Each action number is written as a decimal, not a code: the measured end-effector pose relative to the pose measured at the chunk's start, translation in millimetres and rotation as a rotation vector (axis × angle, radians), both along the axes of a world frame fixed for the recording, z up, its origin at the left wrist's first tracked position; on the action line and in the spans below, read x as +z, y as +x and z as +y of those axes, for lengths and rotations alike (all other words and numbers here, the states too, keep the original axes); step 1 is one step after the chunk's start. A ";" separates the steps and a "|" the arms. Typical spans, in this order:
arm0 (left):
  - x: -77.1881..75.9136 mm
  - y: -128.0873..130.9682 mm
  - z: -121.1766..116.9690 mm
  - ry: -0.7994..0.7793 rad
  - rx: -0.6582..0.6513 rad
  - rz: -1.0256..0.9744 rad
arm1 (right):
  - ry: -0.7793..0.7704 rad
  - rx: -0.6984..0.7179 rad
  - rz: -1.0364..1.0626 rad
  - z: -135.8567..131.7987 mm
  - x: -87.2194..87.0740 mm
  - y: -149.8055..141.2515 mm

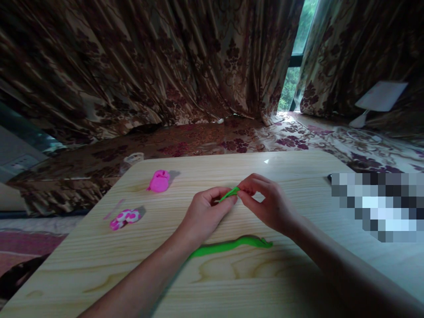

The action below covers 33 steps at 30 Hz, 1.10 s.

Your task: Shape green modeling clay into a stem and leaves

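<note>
A small strip of green modelling clay (231,193) is pinched between my two hands above the table. My left hand (209,211) grips its left part between thumb and fingers, hiding some of it. With thumb and forefinger, my right hand (265,198) pinches the strip's right end. Below, a long green clay roll (232,245) lies flat on the table, its left end hidden behind my left forearm. A pink clay lump (160,181) sits at the back left. Nearer, a pink-and-white spotted clay piece (124,218) rests beside a thin pink strip (114,209).
The pale wooden table (212,296) has rounded far corners. A blurred-out object (380,205) lies at its right side. Behind stand patterned curtains (198,57) and a cloth-covered ledge (238,137) with a white lamp (380,97). A whitish roll-like item (134,158) is past the far left corner.
</note>
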State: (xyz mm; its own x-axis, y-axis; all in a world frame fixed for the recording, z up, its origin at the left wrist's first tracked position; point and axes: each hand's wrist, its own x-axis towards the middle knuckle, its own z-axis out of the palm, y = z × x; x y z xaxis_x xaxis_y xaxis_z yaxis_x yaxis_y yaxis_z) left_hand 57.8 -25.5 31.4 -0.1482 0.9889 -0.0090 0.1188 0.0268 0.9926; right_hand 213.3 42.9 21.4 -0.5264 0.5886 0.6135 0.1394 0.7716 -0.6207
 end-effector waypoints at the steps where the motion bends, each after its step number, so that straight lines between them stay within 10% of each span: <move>1: 0.1 -0.1 0.1 0.032 0.008 0.064 | 0.008 0.001 0.000 -0.2 0.2 -0.1; 33: -0.9 -1.3 -0.5 -0.092 -0.073 -0.126 | 0.008 0.047 -0.009 0.3 4.5 2.7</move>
State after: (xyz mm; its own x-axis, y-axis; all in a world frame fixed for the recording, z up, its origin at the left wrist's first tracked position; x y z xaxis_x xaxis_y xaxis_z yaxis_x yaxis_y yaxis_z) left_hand 56.6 -26.0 30.5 -0.0679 0.9912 -0.1139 -0.0015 0.1141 0.9935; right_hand 216.0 43.2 25.9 -0.5587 0.5583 0.6134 0.1081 0.7822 -0.6136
